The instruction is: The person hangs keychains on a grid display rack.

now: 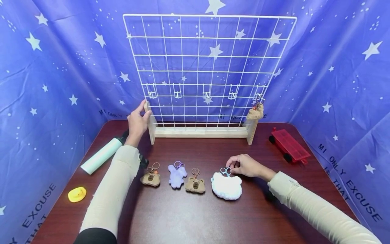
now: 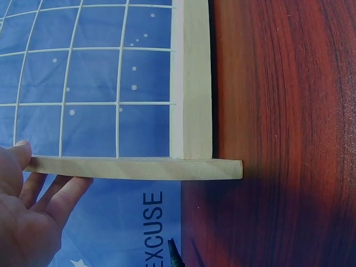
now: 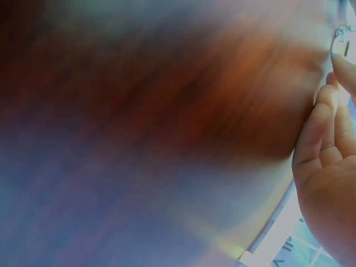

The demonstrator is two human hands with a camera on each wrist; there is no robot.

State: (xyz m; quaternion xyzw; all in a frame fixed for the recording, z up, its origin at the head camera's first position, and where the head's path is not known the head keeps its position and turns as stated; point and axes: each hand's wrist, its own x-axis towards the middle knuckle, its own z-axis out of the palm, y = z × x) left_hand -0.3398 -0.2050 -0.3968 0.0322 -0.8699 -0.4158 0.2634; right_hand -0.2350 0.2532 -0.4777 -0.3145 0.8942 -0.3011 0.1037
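Observation:
My left hand [image 1: 138, 122] holds the left wooden upright [image 1: 151, 130] of a white wire grid rack [image 1: 199, 71]. In the left wrist view the thumb lies on one side of that upright and the fingers on the other. At the right front, my right hand [image 1: 245, 165] pinches the pale blue ring [image 1: 225, 171] of a white fluffy plush keychain [image 1: 226, 187], which lies on the table. To its left are a brown plush keychain [image 1: 195, 186], a purple plush keychain [image 1: 176, 177] and another brown plush keychain [image 1: 150, 179].
Several white hooks [image 1: 206, 95] line the grid; from the rightmost hangs a brown plush keychain [image 1: 255, 112]. A red toy cart [image 1: 289, 145] stands at the right. At the left lie a mint-green bottle-like cylinder [image 1: 101, 156] and a yellow object [image 1: 77, 194]. Starry blue cloth [image 1: 61, 67] surrounds the table.

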